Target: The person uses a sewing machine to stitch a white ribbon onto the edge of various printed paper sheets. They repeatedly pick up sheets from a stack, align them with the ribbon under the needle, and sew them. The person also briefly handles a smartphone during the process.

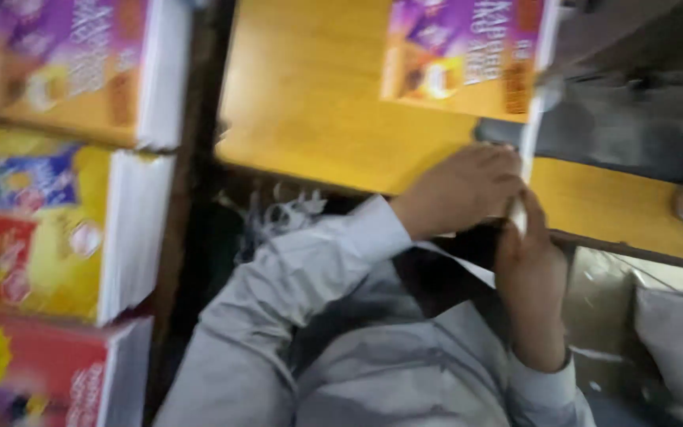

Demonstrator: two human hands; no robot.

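At far left we see stacks of printed sheets (65,229) beside the yellow table (310,103), then our left hand (464,190) and right hand (527,269) together pinching a thin white sheet edge (525,170) below a purple-orange stack (468,55), fingers closed.

Purple-and-orange printed sheet stack (464,55) directly above the pinching hands; second purple stack (73,67) far to their left, with yellow stack (49,225) and red stack (49,375) beneath it.
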